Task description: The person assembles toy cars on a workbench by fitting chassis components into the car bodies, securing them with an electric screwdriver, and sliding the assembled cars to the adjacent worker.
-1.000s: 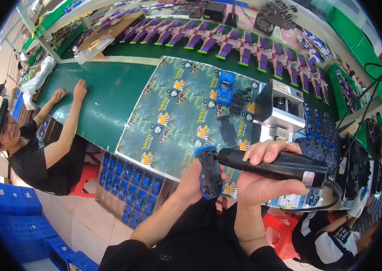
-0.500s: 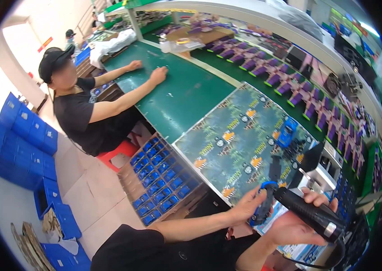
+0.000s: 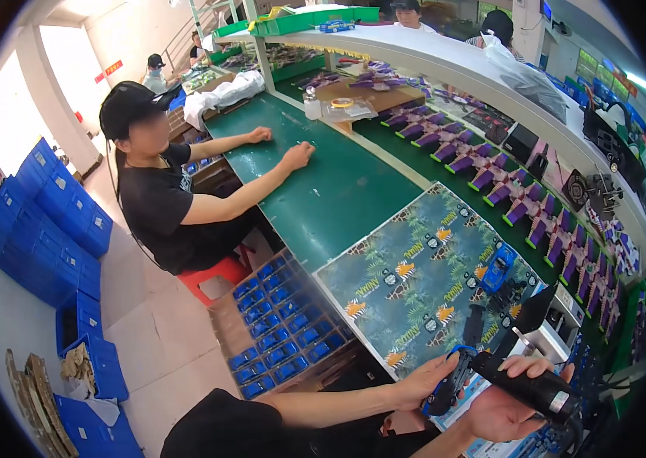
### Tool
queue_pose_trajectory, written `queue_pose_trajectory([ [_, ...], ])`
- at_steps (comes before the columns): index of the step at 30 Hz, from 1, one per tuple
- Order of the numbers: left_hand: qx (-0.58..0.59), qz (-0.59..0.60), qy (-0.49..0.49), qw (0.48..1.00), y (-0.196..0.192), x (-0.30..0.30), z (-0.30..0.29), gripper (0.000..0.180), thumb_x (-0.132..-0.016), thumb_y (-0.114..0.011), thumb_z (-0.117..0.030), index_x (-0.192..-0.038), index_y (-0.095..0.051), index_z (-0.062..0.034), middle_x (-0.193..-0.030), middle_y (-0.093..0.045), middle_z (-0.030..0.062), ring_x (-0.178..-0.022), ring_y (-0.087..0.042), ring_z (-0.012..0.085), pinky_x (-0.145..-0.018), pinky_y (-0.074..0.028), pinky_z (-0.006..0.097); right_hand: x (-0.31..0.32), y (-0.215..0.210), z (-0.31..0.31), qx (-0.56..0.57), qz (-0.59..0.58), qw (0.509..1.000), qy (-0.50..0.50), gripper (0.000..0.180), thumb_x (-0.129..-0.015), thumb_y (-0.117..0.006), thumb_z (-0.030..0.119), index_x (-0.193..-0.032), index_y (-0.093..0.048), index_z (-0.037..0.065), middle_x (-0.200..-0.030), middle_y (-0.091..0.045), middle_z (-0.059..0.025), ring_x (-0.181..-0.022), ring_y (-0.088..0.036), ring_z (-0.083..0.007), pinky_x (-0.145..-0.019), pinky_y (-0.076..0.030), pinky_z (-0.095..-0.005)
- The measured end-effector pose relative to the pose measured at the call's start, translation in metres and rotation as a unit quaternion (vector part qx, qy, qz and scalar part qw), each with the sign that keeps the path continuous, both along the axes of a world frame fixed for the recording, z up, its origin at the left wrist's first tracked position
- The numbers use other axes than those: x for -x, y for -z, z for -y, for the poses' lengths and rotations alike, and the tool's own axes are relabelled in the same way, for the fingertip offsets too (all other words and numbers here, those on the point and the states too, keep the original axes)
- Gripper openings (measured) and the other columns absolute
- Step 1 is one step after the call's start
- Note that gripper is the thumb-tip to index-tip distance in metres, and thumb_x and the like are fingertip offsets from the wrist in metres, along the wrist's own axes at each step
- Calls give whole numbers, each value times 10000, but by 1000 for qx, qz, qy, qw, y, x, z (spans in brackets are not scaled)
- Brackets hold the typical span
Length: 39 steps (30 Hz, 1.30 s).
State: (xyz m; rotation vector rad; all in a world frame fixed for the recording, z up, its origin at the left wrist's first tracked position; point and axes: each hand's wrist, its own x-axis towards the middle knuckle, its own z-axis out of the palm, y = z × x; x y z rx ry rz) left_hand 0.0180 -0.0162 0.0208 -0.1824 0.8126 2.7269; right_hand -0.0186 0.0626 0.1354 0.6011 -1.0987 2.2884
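Note:
My left hand (image 3: 424, 384) is closed around a blue toy car (image 3: 445, 391) whose dark underside faces the tool. In my right hand (image 3: 502, 416) is a black, thick-barrelled electric screwdriver (image 3: 528, 385), with a cable at its rear end. Its front end points left at the car's upper end. Whether the tip touches a screw cannot be made out. Just beyond the car, a long black plastic part (image 3: 474, 327) lies on the patterned sheet (image 3: 384, 286). Another blue toy car (image 3: 499, 267) rests farther off, with small black parts (image 3: 510, 296) beside it.
A silver and black machine (image 3: 552, 336) stands right of the sheet. To the left is a divided box (image 3: 285, 328) of blue toy cars. A co-worker (image 3: 163, 175) sits at the green table (image 3: 331, 183). Purple toy parts (image 3: 521, 210) line the belt under a shelf.
The view has shifted, so the scene sits lower and farther right. The toy car has turned slightly in my left hand. Both hands keep their hold.

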Motion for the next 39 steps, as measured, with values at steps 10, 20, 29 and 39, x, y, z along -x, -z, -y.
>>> queue_pose_trajectory([
  [10, -32, -8, 24, 999, -3, -3, 1, 572, -945, -508, -571, -1156, -550, -42, -961, -635, 43, -817, -642, 121, -725, -548, 279, 8, 0, -5, -25, -34, 999, 10, 786, -967, -425, 533, -1474, -215, -31, -949, -483, -110, -748, -493, -192, -665, -439, -325],
  [20, 19, 30, 7, 999, 25, -8, -3, 469, -974, -531, -471, -1211, -501, -67, -954, -645, 71, -788, -653, 145, -687, -564, 302, 19, 30, -5, 37, -27, 998, 38, 783, -922, -482, 646, -1367, -328, 21, -927, -546, -128, -675, -566, -222, -540, -515, -321],
  [29, 51, -23, -33, 998, 11, -2, 1, 757, -842, -539, -688, -1209, -486, -28, -936, -648, 112, -827, -668, 187, -732, -566, 324, 8, 17, -15, -78, 34, 996, -19, 357, -939, -619, 381, -1034, -485, 64, -770, -491, -43, -570, -502, -147, -576, -457, -309],
  [39, 19, -7, 25, 999, 23, -4, 7, 977, -741, -447, -827, -1341, -398, -58, -923, -643, 125, -843, -666, 206, -697, -571, 327, 5, 17, -16, -67, 25, 997, 9, 355, -970, -570, 417, -997, -472, 77, -712, -463, -17, -538, -468, -115, -542, -422, -287],
])
